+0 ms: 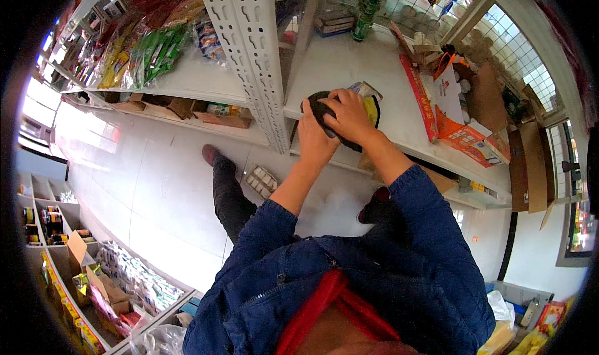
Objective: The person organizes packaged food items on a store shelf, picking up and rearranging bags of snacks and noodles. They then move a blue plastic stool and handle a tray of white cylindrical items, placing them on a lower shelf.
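Observation:
Both hands are over the edge of a white shelf, on a dark, flat, rounded thing whose kind I cannot make out. My left hand grips its left side, with the thumb pointing up along it. Across its upper face lies my right hand, with fingers curled over it. Just behind the right hand, a piece with a yellow face and dark edging shows, next to a small printed packet. Whether these are joined to the dark thing is hidden.
An orange-red carton and an open brown box occupy the shelf's right side. Green bottles stand at the back. A perforated white post rises left of my hands. A pale packet lies on the floor by my feet.

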{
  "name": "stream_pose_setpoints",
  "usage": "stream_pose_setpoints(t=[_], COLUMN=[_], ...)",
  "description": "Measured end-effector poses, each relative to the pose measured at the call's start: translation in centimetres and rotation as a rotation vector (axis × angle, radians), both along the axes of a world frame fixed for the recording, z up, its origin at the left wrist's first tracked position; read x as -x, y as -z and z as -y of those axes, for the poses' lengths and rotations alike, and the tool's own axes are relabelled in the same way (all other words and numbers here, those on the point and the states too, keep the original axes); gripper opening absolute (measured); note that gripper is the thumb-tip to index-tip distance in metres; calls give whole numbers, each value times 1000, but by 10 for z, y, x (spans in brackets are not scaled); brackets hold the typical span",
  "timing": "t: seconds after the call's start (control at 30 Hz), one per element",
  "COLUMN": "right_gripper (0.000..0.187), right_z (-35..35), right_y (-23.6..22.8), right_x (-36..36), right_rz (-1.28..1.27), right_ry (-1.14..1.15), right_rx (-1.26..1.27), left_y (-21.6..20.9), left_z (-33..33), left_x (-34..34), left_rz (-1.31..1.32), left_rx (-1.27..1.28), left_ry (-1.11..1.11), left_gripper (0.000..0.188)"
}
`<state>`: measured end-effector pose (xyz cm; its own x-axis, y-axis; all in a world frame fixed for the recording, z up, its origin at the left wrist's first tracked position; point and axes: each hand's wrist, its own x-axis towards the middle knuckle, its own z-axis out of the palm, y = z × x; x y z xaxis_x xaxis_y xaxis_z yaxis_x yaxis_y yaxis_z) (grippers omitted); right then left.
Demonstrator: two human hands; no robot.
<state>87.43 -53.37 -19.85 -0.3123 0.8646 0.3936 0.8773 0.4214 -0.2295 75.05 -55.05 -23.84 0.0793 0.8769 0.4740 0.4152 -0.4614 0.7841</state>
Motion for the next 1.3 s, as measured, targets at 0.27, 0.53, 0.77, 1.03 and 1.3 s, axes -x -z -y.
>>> stream_pose_setpoints(t=[0.27,0.53,0.77,1.03,1.3], right_gripper=[39,43,47,45,38], right_z=[-44,-72,-36,7,51], right_y=[1,13,-14,-8,15], right_x=[-44,-115,-157,-65,-1], right_rz=[111,164,113,-80,-246], right_ry=[342,555,726,383,400], right_rx=[6,261,-8,-55,-9], left_y=[-8,-3,-5,-14,0], left_z=[4,4,0,-4,-6], left_x=[4,0,-10,0,-1], left_rz=[-129,-168,-229,-302,-199], left_rx=[-100,-121,-59,-147,-155], left_ry=[22,-3,-67,193,152], left_gripper=[80,59,62,61,56])
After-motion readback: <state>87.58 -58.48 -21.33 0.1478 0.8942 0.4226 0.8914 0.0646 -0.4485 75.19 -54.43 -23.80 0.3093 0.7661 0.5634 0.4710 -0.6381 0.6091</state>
